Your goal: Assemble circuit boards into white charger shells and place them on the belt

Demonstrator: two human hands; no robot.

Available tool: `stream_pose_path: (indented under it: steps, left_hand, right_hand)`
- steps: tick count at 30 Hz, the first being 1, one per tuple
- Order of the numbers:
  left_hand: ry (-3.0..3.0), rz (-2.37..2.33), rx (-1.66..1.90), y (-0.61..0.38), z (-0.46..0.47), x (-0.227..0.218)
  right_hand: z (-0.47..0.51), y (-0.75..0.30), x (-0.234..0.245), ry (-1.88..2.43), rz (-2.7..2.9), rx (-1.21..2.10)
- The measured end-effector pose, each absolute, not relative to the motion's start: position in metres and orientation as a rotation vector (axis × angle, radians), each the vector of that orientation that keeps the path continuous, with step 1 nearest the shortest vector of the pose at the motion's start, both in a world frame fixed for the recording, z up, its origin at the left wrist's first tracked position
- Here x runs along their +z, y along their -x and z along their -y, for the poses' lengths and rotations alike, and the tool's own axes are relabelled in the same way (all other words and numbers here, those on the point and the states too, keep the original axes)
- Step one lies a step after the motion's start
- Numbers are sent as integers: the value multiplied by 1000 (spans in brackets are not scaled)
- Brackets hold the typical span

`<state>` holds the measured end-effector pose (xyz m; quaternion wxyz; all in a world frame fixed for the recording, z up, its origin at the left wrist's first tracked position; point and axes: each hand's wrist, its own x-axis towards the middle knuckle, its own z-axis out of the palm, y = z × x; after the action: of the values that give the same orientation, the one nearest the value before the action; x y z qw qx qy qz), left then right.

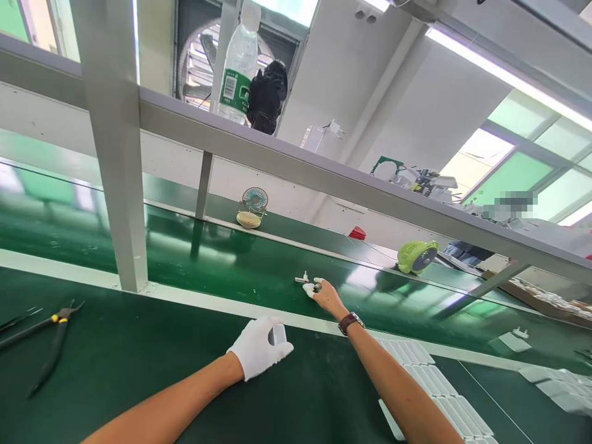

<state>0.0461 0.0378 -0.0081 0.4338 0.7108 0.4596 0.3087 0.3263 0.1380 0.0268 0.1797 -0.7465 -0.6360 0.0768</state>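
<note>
My left hand (259, 346), in a white glove, is closed around a small white plastic casing (279, 334) above the dark green bench. Part of the casing is hidden by the glove. My right hand (326, 296), with white covers on its fingertips and a watch at the wrist, reaches over the shiny green belt. Its fingers are slightly apart. Just beyond these fingertips lies a small white part with upright plug pins (303, 279); whether they touch it I cannot tell. Rows of white rectangular casings (432, 379) lie on the bench, partly behind my right forearm.
Yellow-and-black pliers (58, 327) lie at left. A metal post (113, 154) rises between bench and belt, carrying a shelf with a bottle (238, 68). Beyond the belt stand a small fan (254, 202) and a lime-green fan (416, 256). Another pinned white part (514, 340) rests at right.
</note>
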Motion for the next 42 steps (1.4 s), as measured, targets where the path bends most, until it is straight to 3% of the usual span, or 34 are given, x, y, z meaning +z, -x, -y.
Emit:
stream_pose_path:
  steps: [13, 16, 19, 25, 31, 42]
  left_hand:
    - [-1887, -1147, 724, -47, -40, -10]
    - [-1911, -1165, 699, -46, -41, -11]
    - [-1917, -1188, 691, -45, -40, -9]
    - [-1931, -1271, 678, -42, -27, 0]
    - [-1982, -1352, 637, -38, -20, -1]
    - [-2080, -1216, 641, -37, -7, -7]
  right_hand:
    - [52, -270, 28, 1885, 1838, 493]
    - [77, -265, 41, 1793, 1948, 371]
    - [82, -266, 49, 1690, 2079, 241]
    - [54, -283, 36, 1719, 2230, 545]
    - [45, -293, 21, 1650, 2193, 625]
    - [61, -284, 20, 1374, 1925, 346]
